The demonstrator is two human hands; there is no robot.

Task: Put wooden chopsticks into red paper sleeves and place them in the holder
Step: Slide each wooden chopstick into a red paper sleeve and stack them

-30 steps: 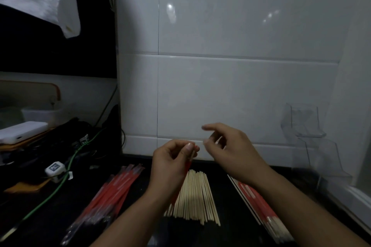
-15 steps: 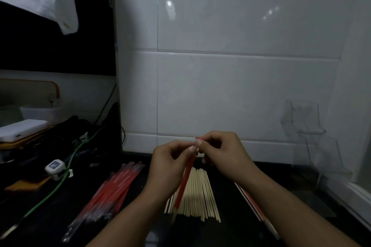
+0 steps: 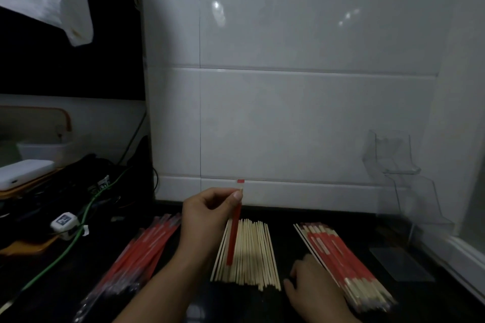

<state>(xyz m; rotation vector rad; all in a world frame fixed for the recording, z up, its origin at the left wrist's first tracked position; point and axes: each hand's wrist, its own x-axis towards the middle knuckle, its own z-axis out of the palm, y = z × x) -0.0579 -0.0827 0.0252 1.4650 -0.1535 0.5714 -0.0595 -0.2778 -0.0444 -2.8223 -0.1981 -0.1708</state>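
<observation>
The left hand (image 3: 207, 214) pinches a red sleeve (image 3: 234, 233) near its top, long axis near upright. Just below lie the bare chopsticks (image 3: 248, 252) — the right hand (image 3: 311, 287), fingers loosely spread and holding nothing, is nearer them. The clear holder (image 3: 399, 178) stands at right.

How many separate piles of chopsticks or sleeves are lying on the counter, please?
3: red sleeves on the left, bare chopsticks in the middle, sleeved chopsticks on the right.
</observation>
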